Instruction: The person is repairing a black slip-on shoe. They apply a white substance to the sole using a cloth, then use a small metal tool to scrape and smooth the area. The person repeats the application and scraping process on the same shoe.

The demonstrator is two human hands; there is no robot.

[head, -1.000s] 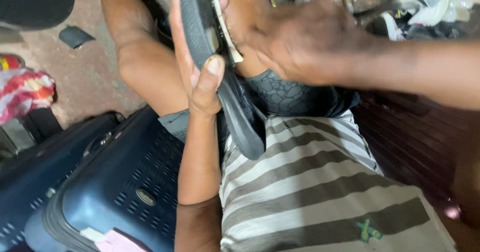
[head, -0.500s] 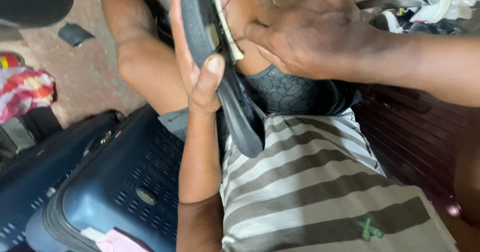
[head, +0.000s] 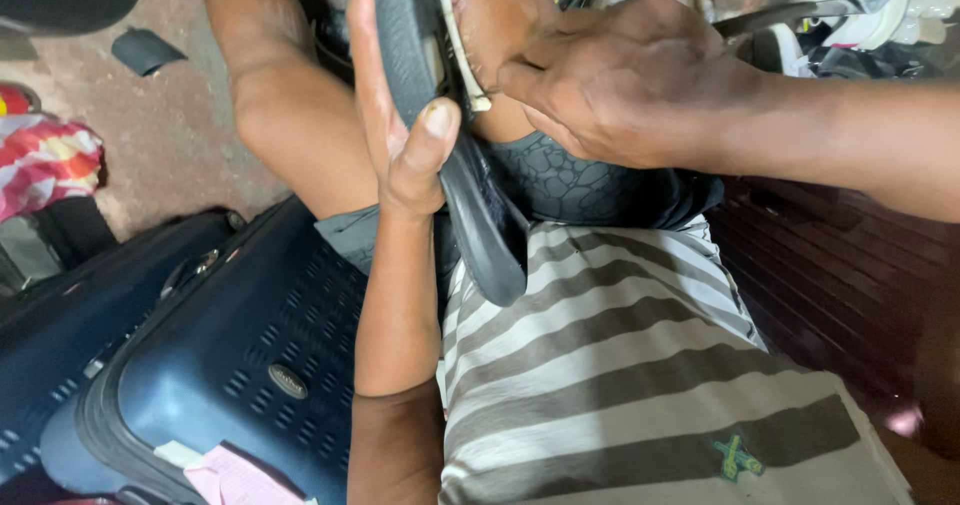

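Black rubber sandal (head: 470,195) stands on edge against the person's bare knee, toe end up past the top of the frame, heel end pointing down over the grey-and-cream striped shirt (head: 620,365). Cream-coloured inner layer (head: 455,40) shows along the sandal's upper edge.

Left hand (head: 400,135) clasps the sandal from the left side, palm flat on the sole, thumb pressed across its near edge; grip firm, grasping the sandal.

Right hand (head: 620,80) sits just right of the sandal, fingertips bunched and pinching at the cream layer near the sandal's edge. What the fingertips hold, if anything beyond the layer itself, cannot be told.

Change over the last second: right hand has slid slightly lower along the sandal edge and its fingers have drawn tighter together; left hand and sandal have not shifted. Judgement: work is proceeding along the seam between sole and cream layer, in small steps.

Left of the sandal and lower: dark blue hard-shell suitcase (head: 230,365) on the reddish floor (head: 170,135). Above and right of the sandal: clutter of tools and scraps, blurred
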